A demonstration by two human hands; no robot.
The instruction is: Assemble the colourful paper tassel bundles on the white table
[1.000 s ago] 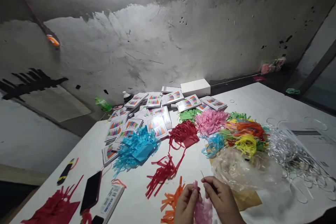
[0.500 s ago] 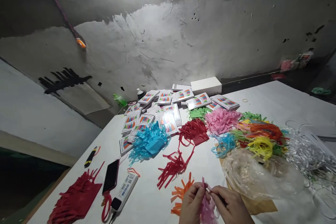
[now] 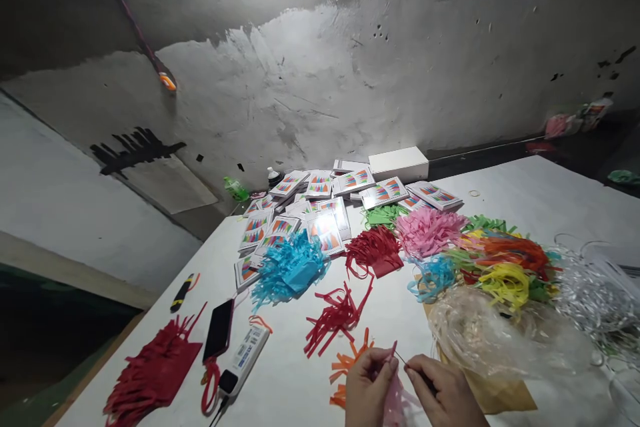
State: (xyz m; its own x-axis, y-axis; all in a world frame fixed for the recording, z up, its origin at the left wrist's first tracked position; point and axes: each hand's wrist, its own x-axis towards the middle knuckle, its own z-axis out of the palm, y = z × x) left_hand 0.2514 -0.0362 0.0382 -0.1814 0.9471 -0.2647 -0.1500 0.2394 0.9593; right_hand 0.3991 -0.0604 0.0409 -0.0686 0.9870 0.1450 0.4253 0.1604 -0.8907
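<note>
At the bottom of the view, my left hand (image 3: 367,383) pinches a pink paper tassel (image 3: 394,400) at its twisted upper end, with its strips hanging down. Just to the right, my right hand (image 3: 440,387) is closed on a thin dark strand (image 3: 401,358) that runs up to the tassel's twisted top. I cannot tell whether the strand is wire or thread. Orange fringed paper (image 3: 345,370) lies beside my left hand, partly covered by it. A loose bunch of red paper strips (image 3: 336,321) sits a little farther off.
Blue (image 3: 290,270), red (image 3: 377,250) and pink fringed paper (image 3: 427,230) lie ahead, before piled printed boxes (image 3: 325,230). Clear plastic bags (image 3: 490,333) and silvery strands (image 3: 597,290) are right. A phone (image 3: 219,330), a power strip (image 3: 247,350) and red fringe (image 3: 155,370) are left.
The strand between my hands now shows more plainly, and my right fingers sit slightly lower and apart from the tassel's tip. The whole scene has shifted slightly right in the view.
</note>
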